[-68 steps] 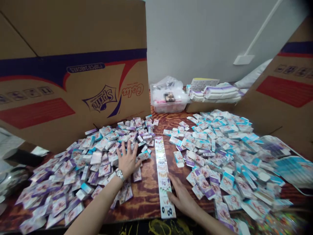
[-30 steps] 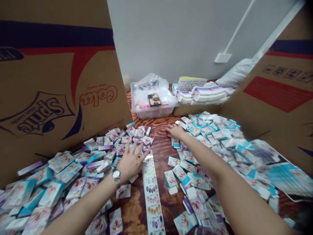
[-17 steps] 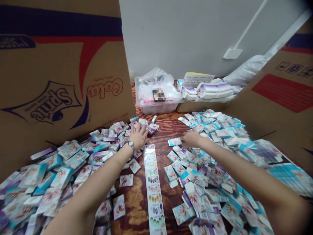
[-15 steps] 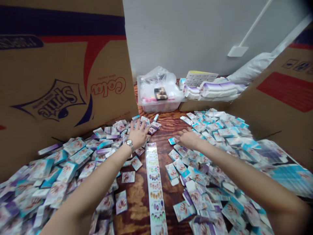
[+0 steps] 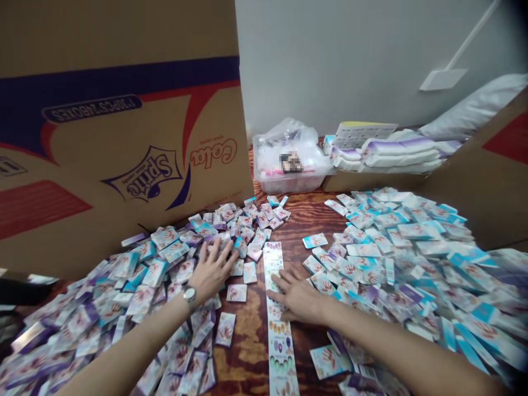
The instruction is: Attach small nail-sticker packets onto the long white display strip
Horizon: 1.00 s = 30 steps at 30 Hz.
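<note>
My left hand (image 5: pixel 211 269), a watch (image 5: pixel 190 296) on its wrist, is spread over the left pile of small printed boxes (image 5: pixel 173 253), fingers apart. My right hand (image 5: pixel 297 297) lies with its fingers spread over a long strip (image 5: pixel 274 256) printed with rows of coloured nail designs, hiding part of it. The strip runs lengthwise down the middle of the wooden table (image 5: pixel 247 335). To the right of it spreads another pile of small white, blue and purple boxes (image 5: pixel 379 242). A hand picture is printed on many of them.
A large cardboard carton (image 5: pixel 124 137) stands at the left, and a second carton (image 5: pixel 478 187) at the right. Against the wall sit a clear plastic tub (image 5: pixel 268 179) with bagged items and a low carton (image 5: pixel 371 181) holding white and purple packs.
The view has swung left. My left hand has come back nearer over the left pile. My right hand has moved from the right pile's edge onto the strip.
</note>
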Each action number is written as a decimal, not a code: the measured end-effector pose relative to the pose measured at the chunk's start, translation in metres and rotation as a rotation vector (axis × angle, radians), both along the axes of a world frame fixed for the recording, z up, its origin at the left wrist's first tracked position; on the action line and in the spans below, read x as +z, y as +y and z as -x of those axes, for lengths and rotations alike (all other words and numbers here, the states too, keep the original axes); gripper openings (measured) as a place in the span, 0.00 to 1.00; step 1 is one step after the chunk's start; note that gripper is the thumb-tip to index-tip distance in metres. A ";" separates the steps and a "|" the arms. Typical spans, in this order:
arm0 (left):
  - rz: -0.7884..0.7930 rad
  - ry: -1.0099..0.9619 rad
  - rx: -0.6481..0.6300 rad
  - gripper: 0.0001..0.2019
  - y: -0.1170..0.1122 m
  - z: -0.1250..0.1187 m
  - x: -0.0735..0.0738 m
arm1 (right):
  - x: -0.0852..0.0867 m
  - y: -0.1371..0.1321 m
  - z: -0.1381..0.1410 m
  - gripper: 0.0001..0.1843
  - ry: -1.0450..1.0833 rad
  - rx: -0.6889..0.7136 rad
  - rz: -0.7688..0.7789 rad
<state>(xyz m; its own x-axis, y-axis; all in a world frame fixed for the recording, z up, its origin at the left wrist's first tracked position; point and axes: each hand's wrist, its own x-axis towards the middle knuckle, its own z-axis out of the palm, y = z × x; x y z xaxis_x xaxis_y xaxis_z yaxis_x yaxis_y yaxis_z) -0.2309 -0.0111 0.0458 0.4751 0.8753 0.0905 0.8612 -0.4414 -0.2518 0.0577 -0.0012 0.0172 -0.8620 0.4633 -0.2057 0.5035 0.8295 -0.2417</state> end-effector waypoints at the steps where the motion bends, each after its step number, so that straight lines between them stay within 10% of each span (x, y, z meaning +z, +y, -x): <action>1: -0.013 0.011 -0.039 0.27 0.017 -0.008 0.001 | 0.000 0.000 0.000 0.35 0.006 -0.002 0.003; 10: -0.127 -0.044 0.011 0.24 0.163 -0.058 0.042 | 0.000 -0.004 0.001 0.36 0.004 -0.025 -0.018; 15: -0.095 -0.105 -0.084 0.28 0.081 -0.051 0.060 | 0.001 -0.003 0.001 0.36 -0.009 -0.010 -0.014; 19: 0.286 -0.037 -0.439 0.30 -0.043 -0.028 0.029 | -0.001 -0.003 0.002 0.36 0.007 -0.018 -0.014; 21: 0.361 -0.004 -0.399 0.31 -0.073 -0.017 0.006 | -0.002 -0.003 0.002 0.37 0.006 -0.018 -0.005; 25: 0.327 -0.027 -0.294 0.29 -0.041 -0.010 -0.019 | -0.001 -0.003 0.002 0.36 -0.005 -0.016 0.002; 30: 0.227 -0.039 -0.364 0.16 0.036 -0.029 -0.007 | 0.003 -0.005 -0.003 0.35 -0.016 -0.067 -0.024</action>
<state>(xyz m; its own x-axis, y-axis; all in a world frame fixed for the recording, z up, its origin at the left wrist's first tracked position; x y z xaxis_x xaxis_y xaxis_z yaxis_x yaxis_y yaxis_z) -0.2018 0.0244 0.0388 0.7565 0.6512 -0.0612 0.6462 -0.7586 -0.0836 0.0605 -0.0064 0.0198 -0.8256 0.5248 -0.2072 0.5617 0.7993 -0.2134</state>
